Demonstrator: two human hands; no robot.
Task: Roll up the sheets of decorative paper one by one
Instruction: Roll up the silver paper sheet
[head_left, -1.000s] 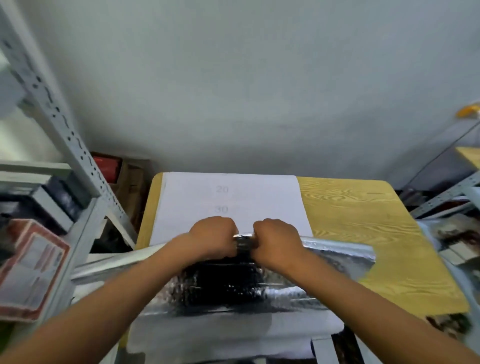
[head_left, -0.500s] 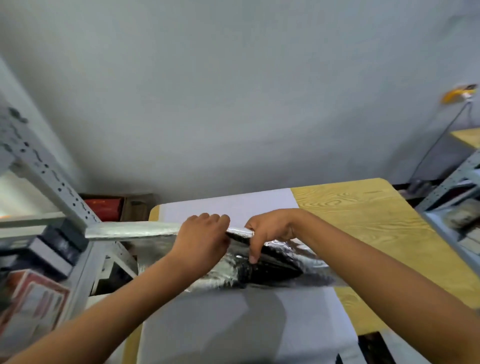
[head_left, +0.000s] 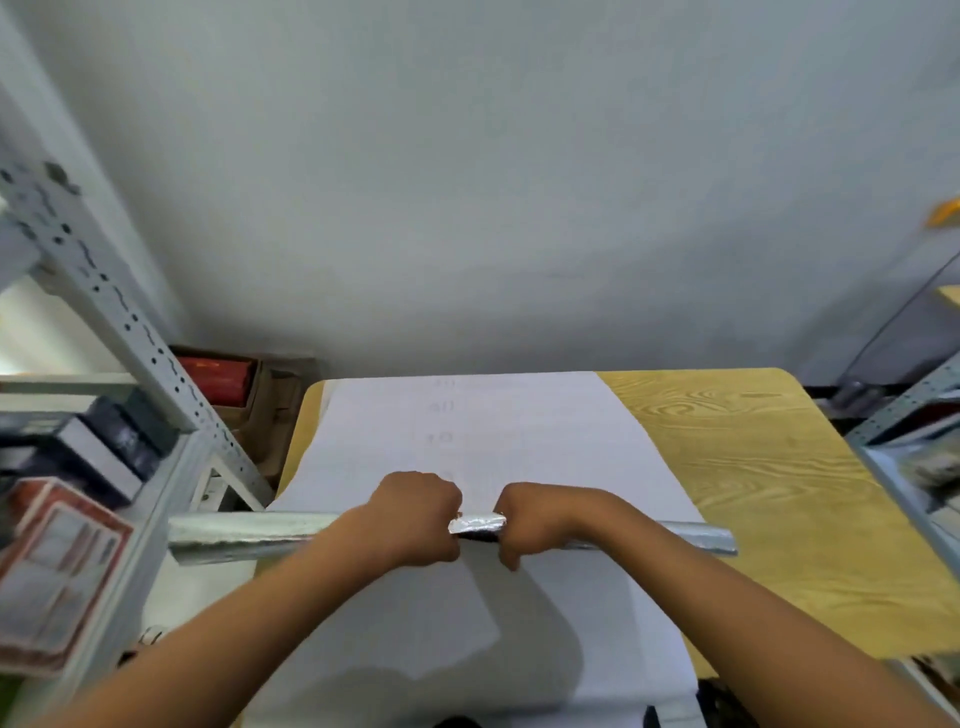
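- Grey wall stood behind a wooden table (head_left: 753, 467) carrying one white sheet (head_left: 467, 426).
- One silver roll (head_left: 475, 524) lay across that sheet, both ends overhanging it.
- Left hand (head_left: 410, 517) and right hand (head_left: 540, 519), two in all, had their fingers curled round the roll's middle.
- Risk: the springy foil might unwind if either grip loosened.

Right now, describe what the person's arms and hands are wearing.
Nothing shows on them. The left hand and right hand are bare: no gloves, rings or wristbands visible. Both forearms are uncovered as far as the frame's lower edge, no sleeve in view.
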